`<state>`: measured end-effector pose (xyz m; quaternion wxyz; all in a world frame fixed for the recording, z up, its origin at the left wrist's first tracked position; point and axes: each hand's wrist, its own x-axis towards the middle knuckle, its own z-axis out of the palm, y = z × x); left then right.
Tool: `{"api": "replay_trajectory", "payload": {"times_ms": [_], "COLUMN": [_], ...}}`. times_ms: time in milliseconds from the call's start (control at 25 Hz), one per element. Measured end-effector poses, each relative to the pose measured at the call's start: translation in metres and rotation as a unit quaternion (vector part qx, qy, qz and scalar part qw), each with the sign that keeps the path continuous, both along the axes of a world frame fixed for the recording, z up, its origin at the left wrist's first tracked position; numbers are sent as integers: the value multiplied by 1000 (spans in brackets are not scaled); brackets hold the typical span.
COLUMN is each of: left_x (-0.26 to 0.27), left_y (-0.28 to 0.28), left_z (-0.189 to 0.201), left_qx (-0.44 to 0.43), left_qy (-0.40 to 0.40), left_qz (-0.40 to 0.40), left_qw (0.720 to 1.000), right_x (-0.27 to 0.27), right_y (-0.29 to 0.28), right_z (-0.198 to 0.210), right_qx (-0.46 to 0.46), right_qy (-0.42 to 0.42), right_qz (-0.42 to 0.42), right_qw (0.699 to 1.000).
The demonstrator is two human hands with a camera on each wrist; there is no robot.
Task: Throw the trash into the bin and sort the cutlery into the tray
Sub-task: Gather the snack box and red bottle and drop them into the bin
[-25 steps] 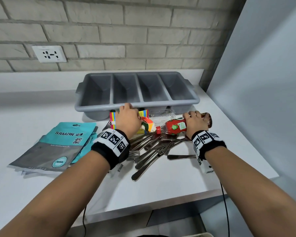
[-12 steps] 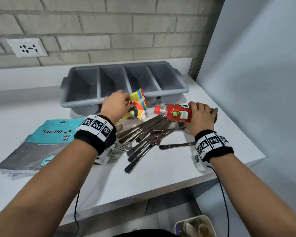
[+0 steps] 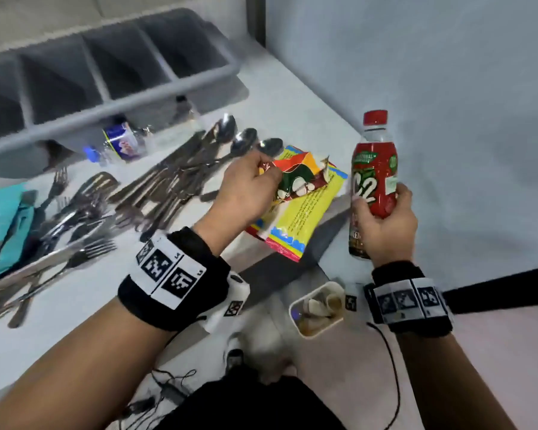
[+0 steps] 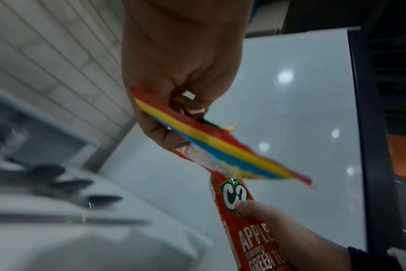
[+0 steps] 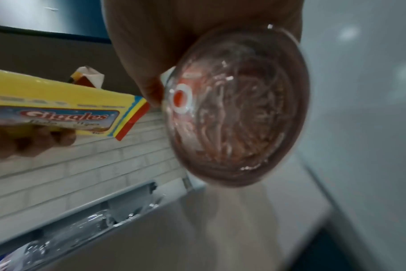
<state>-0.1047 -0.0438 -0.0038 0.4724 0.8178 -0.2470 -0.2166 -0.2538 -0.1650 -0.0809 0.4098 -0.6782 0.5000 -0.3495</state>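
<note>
white counter (image 3: 84, 305) under me, cutlery pile (image 3: 156, 187) at ten o'clock. my left hand (image 3: 243, 193) pinches a crumpled yellow wrapper (image 3: 305, 212); my right hand (image 3: 385, 225) wraps an upright red c2 bottle (image 3: 375, 169).

"C2" is printed on the red bottle (image 3: 374, 181), and "APPLE FLAVORED GREEN TE", cut off, is read lower on its label from the left wrist. "Giggles" is read on the yellow wrapper (image 5: 65, 115).

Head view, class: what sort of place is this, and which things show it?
Probably a kitchen or canteen counter. A grey cutlery tray sits by a brick wall, loose forks and spoons lie on the white counter, and a bin stands below.
</note>
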Motion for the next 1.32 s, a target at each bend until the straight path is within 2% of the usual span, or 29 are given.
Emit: {"api": "replay_trajectory", "payload": {"times_ms": [80, 240, 400, 520, 680, 840, 1040, 1160, 1320], "left_x": [-37, -98, -131, -139, -139, -130, -129, -134, -139], "left_y": [-21, -49, -57, -64, -73, -90, -109, -115, -120], "left_z": [-28, -99, -181, -234, -300, -378, -459, -509, -563], "left_qx": [41, 133, 198, 226, 223, 277, 301, 332, 379], "left_qy": [31, 70, 112, 131, 102, 67, 41, 31, 37], "left_qz": [-41, -114, -137, -123, -120, -166, -211, -251, -283], "left_qw": [998, 982, 964, 957, 962, 944, 929, 909, 880], "right_x": [-47, -124, -154, -152, -140, -130, -112, -106, -100], "right_y": [-4, 7, 21, 27, 23, 14, 6, 8, 8], "right_z": [-36, -103, -158, -193, -244, -308, -396, -446, -497], "right_qx": [98, 218, 295, 362, 428, 441, 548, 566, 556], "right_qy": [-2, -3, -27, -41, -71, -34, -19, 34, 78], "right_qz": [-45, -118, -160, -167, -189, -215, -202, -192, -189], "right_qw": [994, 969, 942, 916, 881, 871, 812, 801, 806]}}
